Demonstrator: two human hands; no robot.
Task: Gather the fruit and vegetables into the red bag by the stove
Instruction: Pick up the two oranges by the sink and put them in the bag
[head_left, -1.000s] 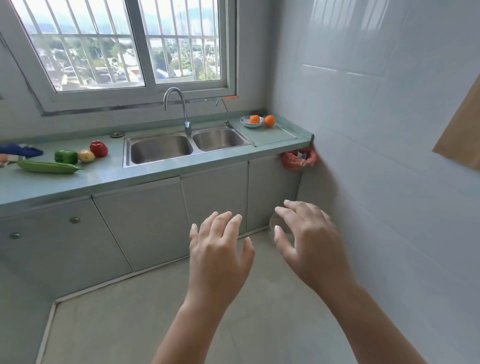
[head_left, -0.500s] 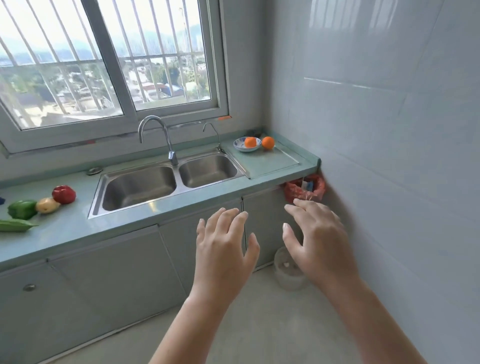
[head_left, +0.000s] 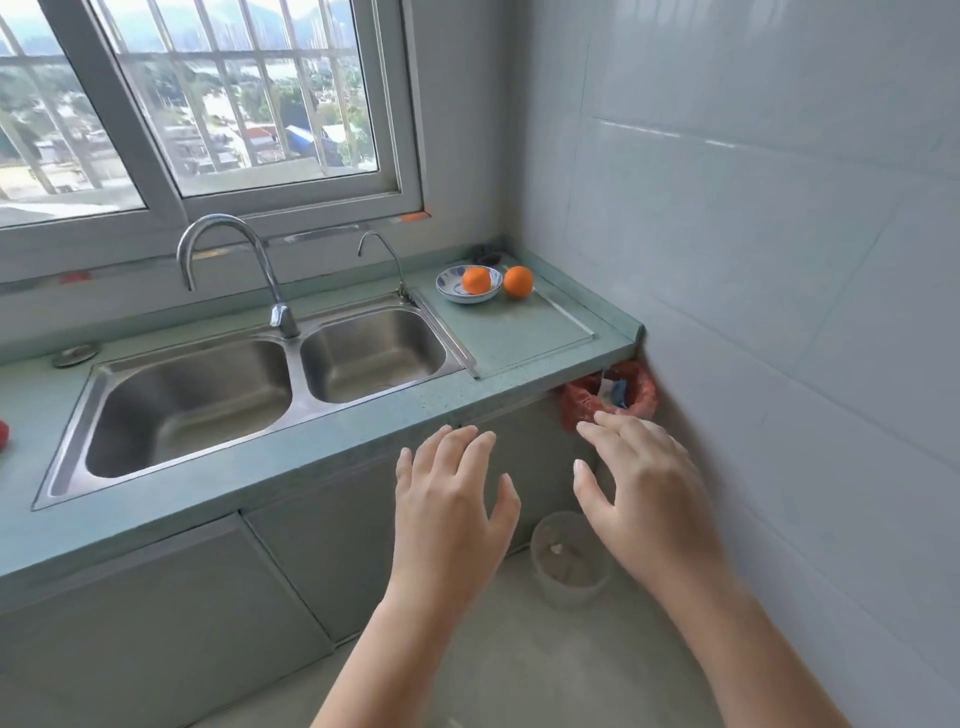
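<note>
The person's left hand and right hand both hover in front of the cabinets with fingers spread and slack, holding nothing. The crumpled red plastic bag hangs under the end of the pale green stone countertop, tucked against the white tiled wall at about one o'clock from the right hand, whose fingertips sit just before its rim; whether they touch it cannot be told. Two round oranges wait at about twelve o'clock: one orange in the small blue-and-white ceramic bowl, the loose orange just beside it on the counter. A red fruit peeks in at nine o'clock.

The bag looks thin, limp and light, so it would likely collapse unless its mouth is pinched at the rim and held wide. The oranges look firm and apt to roll; a whole-palm cup from above should suit
</note>
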